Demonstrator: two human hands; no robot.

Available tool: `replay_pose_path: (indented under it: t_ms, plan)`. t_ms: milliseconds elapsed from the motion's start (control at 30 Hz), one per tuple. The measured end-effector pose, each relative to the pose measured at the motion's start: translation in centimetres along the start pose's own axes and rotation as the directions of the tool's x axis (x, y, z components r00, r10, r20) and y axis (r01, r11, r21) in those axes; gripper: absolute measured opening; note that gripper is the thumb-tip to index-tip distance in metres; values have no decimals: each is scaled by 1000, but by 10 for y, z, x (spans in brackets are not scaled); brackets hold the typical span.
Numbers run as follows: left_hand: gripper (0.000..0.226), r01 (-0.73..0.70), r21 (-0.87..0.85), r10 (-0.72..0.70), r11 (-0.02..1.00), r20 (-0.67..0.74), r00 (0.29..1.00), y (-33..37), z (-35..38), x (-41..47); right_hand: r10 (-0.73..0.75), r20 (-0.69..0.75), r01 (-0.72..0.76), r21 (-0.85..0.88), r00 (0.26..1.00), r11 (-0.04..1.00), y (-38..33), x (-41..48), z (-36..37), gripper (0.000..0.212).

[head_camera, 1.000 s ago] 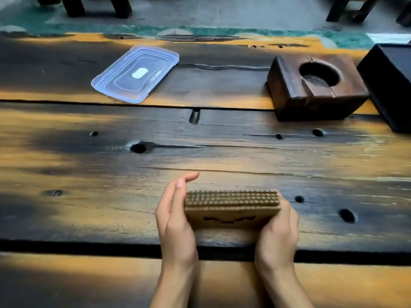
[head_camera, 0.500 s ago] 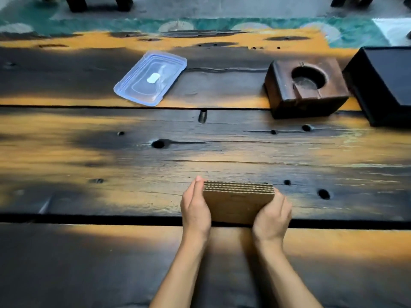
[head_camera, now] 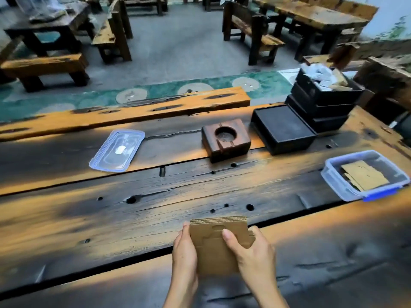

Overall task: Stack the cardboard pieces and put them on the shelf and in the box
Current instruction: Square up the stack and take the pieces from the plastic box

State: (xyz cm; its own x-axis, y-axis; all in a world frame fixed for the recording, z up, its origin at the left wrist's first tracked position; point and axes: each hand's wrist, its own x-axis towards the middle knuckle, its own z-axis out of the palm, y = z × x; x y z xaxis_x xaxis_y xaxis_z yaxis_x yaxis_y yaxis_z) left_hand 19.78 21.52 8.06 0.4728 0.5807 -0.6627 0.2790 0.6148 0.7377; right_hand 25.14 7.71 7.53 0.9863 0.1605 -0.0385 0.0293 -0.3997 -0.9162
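A stack of brown cardboard pieces [head_camera: 213,243] is held upright-tilted above the near part of the wooden table [head_camera: 66,218]. My left hand [head_camera: 184,252] grips its left edge. My right hand [head_camera: 251,254] grips its right side, thumb across the front face. At the right of the table stands a clear plastic box [head_camera: 338,185] with blue clips, and several cardboard pieces [head_camera: 364,175] lie inside it. Its clear lid [head_camera: 117,150] lies flat at the far left of the table.
A wooden block with a round hollow [head_camera: 225,140] sits at the table's far middle. A flat black box [head_camera: 282,128] lies beside it, with stacked black trays [head_camera: 322,101] holding paper behind. Benches and tables stand beyond.
The view has lifted and widened, bringing the plastic box and black trays into sight. The stack has been raised off the table and tipped toward me, my right thumb now on its face.
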Motion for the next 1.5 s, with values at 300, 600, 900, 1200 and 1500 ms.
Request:
replay_pose_path:
  t_ms: [300, 600, 900, 1200, 1500]
  plan:
    - [35, -396, 195, 274, 898, 456, 847, -18, 36, -122, 94, -117, -90, 38, 989, 995, -11, -15, -126, 69]
    - [38, -455, 257, 286, 853, 498, 818, -67, 100, -211, 190, -191, -177, 84, 963, 981, 1, -48, -236, 70]
    - [40, -459, 137, 324, 878, 536, 780, -106, 160, -294, 89, 141, -141, 418, 986, 897, 6, -77, -364, 55]
    - [35, -457, 133, 313, 880, 561, 766, -141, 202, -340, -19, 69, -21, 541, 997, 841, 34, -100, -431, 18]
    - [51, -378, 127, 226, 917, 615, 755, -148, 249, -328, 25, 42, -44, 538, 999, 842, 57, -65, -459, 18]
